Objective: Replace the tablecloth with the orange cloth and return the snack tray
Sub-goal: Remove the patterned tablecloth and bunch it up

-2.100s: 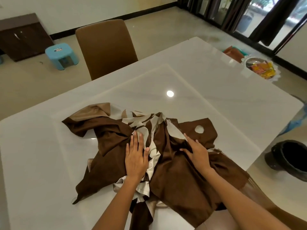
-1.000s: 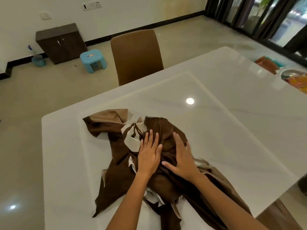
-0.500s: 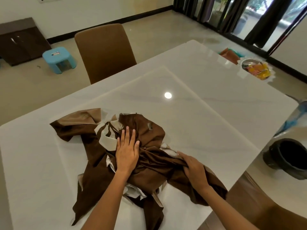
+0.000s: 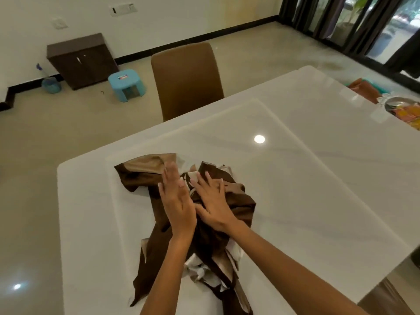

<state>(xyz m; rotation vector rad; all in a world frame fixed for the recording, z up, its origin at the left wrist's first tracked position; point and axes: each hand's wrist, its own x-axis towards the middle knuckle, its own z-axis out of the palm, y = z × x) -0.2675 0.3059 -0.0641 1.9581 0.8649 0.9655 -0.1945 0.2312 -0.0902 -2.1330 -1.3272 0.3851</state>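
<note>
**Head view: old tablecloth bunched, both hands flat on top**

Brown tablecloth (image 4: pixel 188 226) lies heaped on table (image 4: pixel 306 201), long axis 12-to-6. Left hand (image 4: pixel 176 201) and right hand (image 4: pixel 213 204) press it with straight fingers, grasping nothing. Snack tray (image 4: pixel 402 108) sits at 2 o'clock, right hand nearer. Half a second ago the right hand gripped the lower-right fold; the heap is now tighter.

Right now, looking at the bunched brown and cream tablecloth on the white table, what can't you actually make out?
- Silver snack tray, head view: cut off by the right frame edge; contents unreadable.
- Left hand: motion-blurred fingertips, so contact with the brown and cream tablecloth is unclear.
- Cloth beneath the right hand and forearms: covered.
- Orange cloth: not identifiable; only an orange-brown shape behind the glossy white table's far edge.
</note>
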